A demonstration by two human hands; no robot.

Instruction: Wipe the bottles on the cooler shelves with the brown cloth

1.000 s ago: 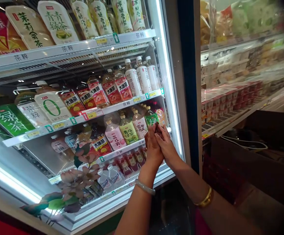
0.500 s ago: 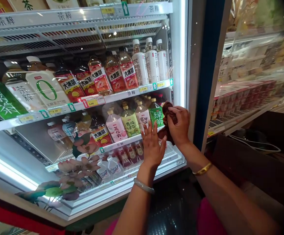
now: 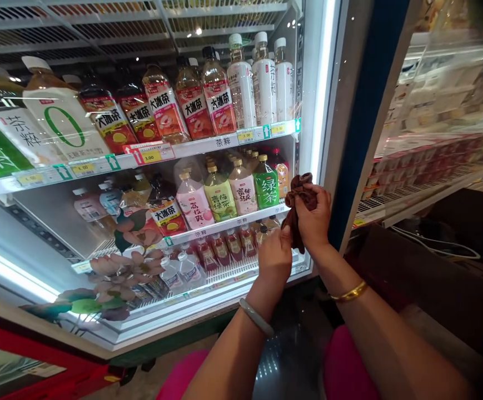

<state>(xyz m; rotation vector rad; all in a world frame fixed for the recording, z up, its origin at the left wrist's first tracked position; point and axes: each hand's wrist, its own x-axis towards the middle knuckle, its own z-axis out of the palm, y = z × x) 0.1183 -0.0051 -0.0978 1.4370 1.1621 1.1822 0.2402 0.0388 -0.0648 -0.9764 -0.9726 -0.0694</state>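
A crumpled brown cloth (image 3: pixel 294 214) is bunched in my right hand (image 3: pixel 314 216), near the right edge of the fridge's glass door (image 3: pixel 224 191). My left hand (image 3: pixel 275 256) is just to the left and a little lower, its fingers curled in and its thumb against the lower part of the cloth. Its fingertips are partly hidden. Behind the glass stand a green tea bottle (image 3: pixel 267 186) and a pink-labelled bottle (image 3: pixel 242 191), left of the cloth.
Shelves (image 3: pixel 208 145) of drink bottles fill the fridge. Flower decals (image 3: pixel 128 272) are on the glass at the lower left. To the right are a dark blue post (image 3: pixel 364 111), packaged goods (image 3: pixel 424 161) and a white cable (image 3: pixel 437 247). A red edge (image 3: pixel 58 355) lies lower left.
My left hand has gone from spread flat at the glass to curled in beside the cloth. My right hand keeps the cloth, now held slightly off to the right. The view has shifted.
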